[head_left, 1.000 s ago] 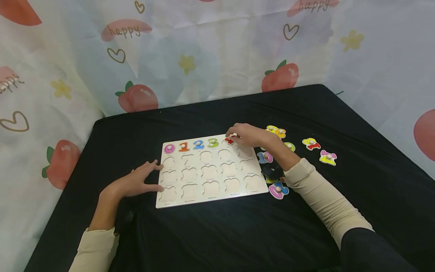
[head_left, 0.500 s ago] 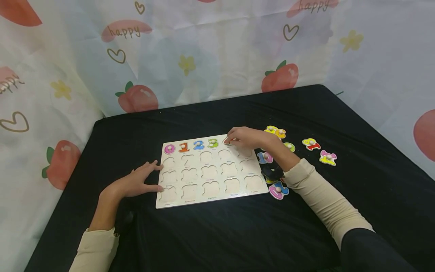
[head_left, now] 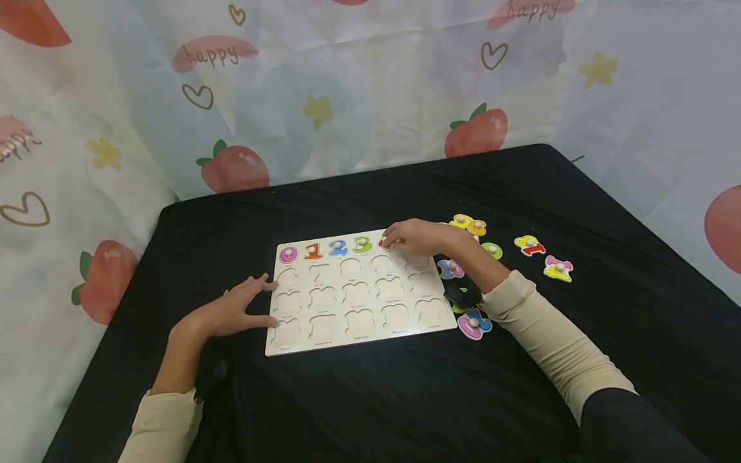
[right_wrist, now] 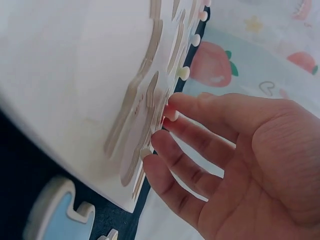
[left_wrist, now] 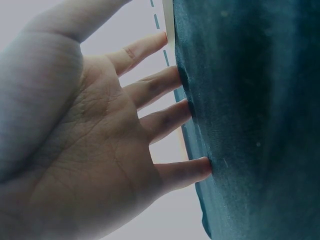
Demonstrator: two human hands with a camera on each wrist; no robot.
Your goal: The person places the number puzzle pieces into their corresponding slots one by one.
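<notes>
A pale wooden number puzzle board (head_left: 334, 278) lies on the black cloth, its top row holding a pink 0 (head_left: 289, 254), orange 1 (head_left: 313, 251), blue 2 (head_left: 338, 247) and green 3 (head_left: 362, 244). Just right of the 3, my right hand (head_left: 421, 237) pinches a red number puzzle piece (head_left: 381, 242), mostly covered by the fingers. In the right wrist view, its small knob (right_wrist: 171, 116) shows between thumb and index finger. My left hand (head_left: 231, 311) has its fingers spread, with thumb and a fingertip touching the board's left edge.
Loose number pieces lie right of the board: a blue-and-pink one (head_left: 451, 269), a pink-and-blue one (head_left: 473, 325), yellow ones (head_left: 461, 220) and a green one (head_left: 492, 251). Farther right are a yellow-and-red piece (head_left: 529, 245) and a pink-and-yellow piece (head_left: 558, 269). A patterned curtain (head_left: 370, 83) hangs behind.
My right hand has lowered slightly, bringing the red piece from tilted above the board down to the top row beside the 3. The left hand stays put.
</notes>
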